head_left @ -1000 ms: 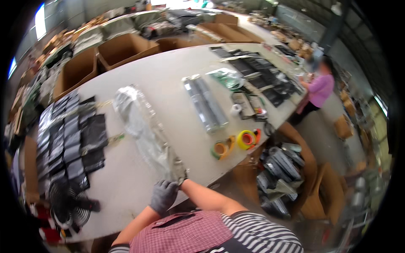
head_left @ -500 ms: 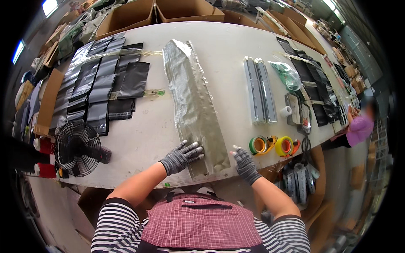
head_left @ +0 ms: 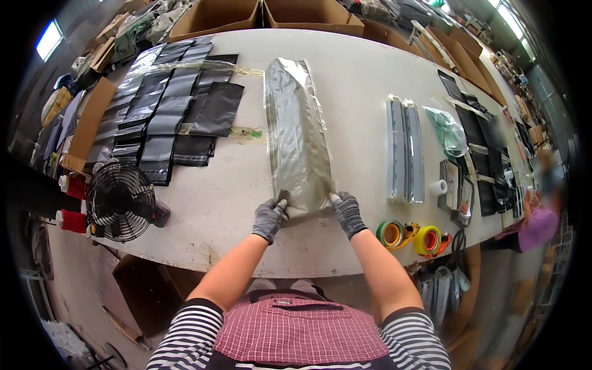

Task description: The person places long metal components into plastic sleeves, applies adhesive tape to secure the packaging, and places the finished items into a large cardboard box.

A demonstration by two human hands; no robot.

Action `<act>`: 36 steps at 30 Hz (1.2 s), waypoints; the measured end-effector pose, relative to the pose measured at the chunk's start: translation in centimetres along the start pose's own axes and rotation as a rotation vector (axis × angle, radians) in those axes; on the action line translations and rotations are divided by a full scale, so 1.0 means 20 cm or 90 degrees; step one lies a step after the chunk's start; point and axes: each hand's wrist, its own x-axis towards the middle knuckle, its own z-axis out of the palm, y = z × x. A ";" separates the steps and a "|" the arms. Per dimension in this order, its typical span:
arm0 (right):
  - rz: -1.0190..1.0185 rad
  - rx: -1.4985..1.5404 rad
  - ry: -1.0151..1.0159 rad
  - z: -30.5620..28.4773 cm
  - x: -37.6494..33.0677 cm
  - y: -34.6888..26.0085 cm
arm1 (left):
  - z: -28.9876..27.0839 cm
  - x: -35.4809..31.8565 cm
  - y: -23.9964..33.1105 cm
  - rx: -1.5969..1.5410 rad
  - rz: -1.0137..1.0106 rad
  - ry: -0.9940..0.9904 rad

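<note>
A long silvery-grey plastic bag [head_left: 300,132] lies lengthwise down the middle of the white table [head_left: 364,68], its surface wrinkled and shiny. In a grey glove, my left hand [head_left: 269,219] pinches the bag's near left corner between thumb and fingers. My right hand [head_left: 348,214], gloved the same way, grips the near right corner. Between the two hands the near end of the bag looks folded and slightly raised. Whether anything is inside the bag cannot be seen.
Overlapping black plastic bags [head_left: 166,105] and a black fan [head_left: 121,201] are at left. To the right lie wrapped grey strips [head_left: 404,151], tape dispensers [head_left: 427,240] and a green-tinted plastic bag [head_left: 446,131]. A person in purple [head_left: 538,228] is at far right. Cardboard boxes [head_left: 314,17] line the far edge.
Both hands have closed on the near corners of the silvery bag. Its near end has been drawn up and away from the table's front edge. The view has shifted a little.
</note>
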 end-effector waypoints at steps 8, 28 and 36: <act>-0.424 -0.488 0.099 0.06 -0.02 -0.04 | 0.12 -0.06 0.10 0.822 0.524 0.180; 0.122 0.127 -0.308 0.09 -1.21 0.08 | -0.04 -0.91 -0.07 -0.416 -0.413 -0.783; 0.029 -0.004 0.009 -0.29 -1.12 0.27 | -0.14 -0.89 -0.53 -0.369 -0.413 -0.627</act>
